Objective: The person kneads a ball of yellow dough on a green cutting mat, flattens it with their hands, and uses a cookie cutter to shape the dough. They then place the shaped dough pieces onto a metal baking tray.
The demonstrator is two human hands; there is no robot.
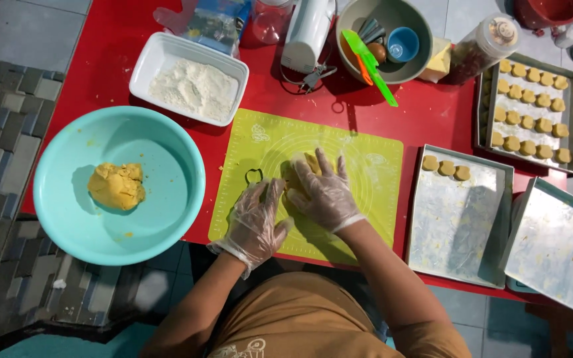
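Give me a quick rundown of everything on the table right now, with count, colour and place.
Baking mat: one, green, table centre.
Dough piece: one, yellow, on mat under the hands.
Cutter: one, dark, on mat's left part.
Bowl: one, turquoise, left, holding a yellow dough lump.
Flour dish: one, white, upper left.
Hand mixer: one, white, top centre.
Grey bowl: one, top, holding utensils.
Empty tray: one, metal, far right.
Three-cookie tray: one, metal, right of mat.
Full cookie tray: one, upper right.
Left hand: gloved, on mat.
Right hand: gloved, pressing dough.
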